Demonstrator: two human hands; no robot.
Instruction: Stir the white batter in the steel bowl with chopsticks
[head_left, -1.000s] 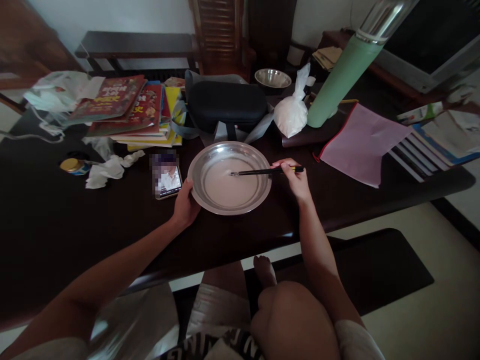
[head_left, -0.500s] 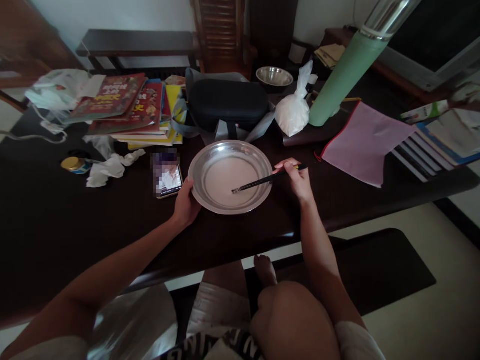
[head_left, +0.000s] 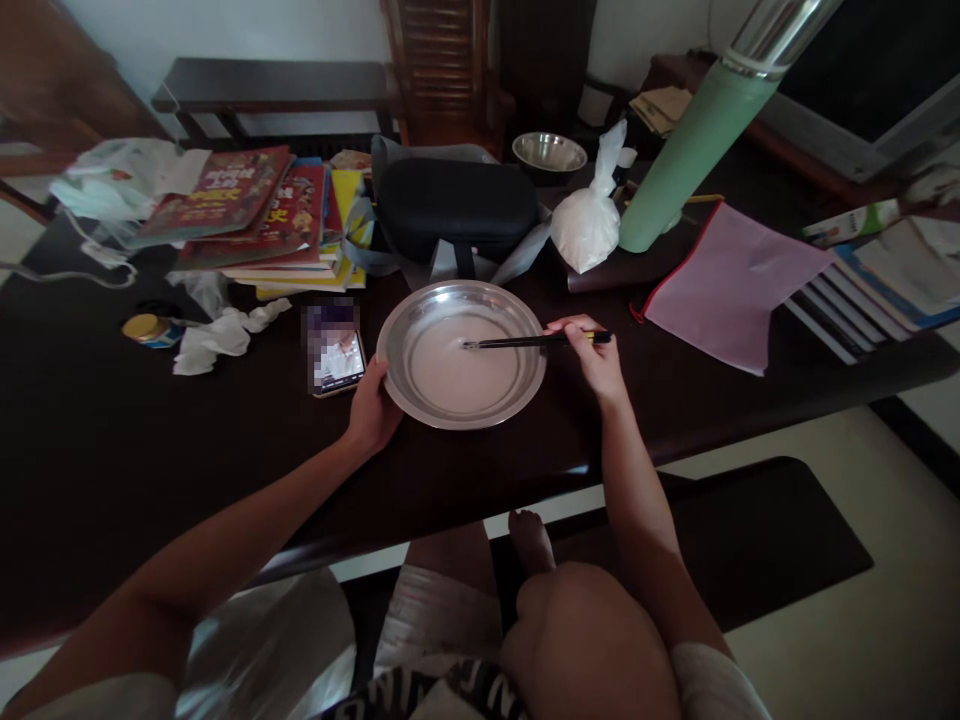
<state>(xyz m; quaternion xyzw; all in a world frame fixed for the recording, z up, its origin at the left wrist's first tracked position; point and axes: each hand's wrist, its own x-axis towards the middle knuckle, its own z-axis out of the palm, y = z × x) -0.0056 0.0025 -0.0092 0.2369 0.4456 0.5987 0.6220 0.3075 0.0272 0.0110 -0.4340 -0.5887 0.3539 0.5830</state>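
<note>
A shiny metal bowl (head_left: pixel 401 390) stands on the dark table in front of me, with a pale, whitish liquid (head_left: pixel 457 375) in its bottom. My left hand (head_left: pixel 373 410) grips its left rim, thumb on top and the fingers hidden below. Dark chopsticks (head_left: pixel 517 341) are pinched in my right hand (head_left: pixel 592 352) at the bowl's right side. They cross the rim nearly level, and their tips rest in the liquid near the middle. A phone (head_left: pixel 336 350) with a lit screen lies just left of the bowl.
Behind the bowl sits a black case (head_left: pixel 457 205), beside a knotted bag of white powder (head_left: pixel 586 232) and a tall green flask (head_left: pixel 697 155). Books (head_left: pixel 247 205) are piled at the left, near crumpled tissue (head_left: pixel 217 338) and a small jar (head_left: pixel 152 330). A pink folder (head_left: pixel 739 275) lies right.
The chopstick tips have swung toward the far side of the bowl, so the chopsticks now lie more level. My left hand and the bowl have stayed in place.
</note>
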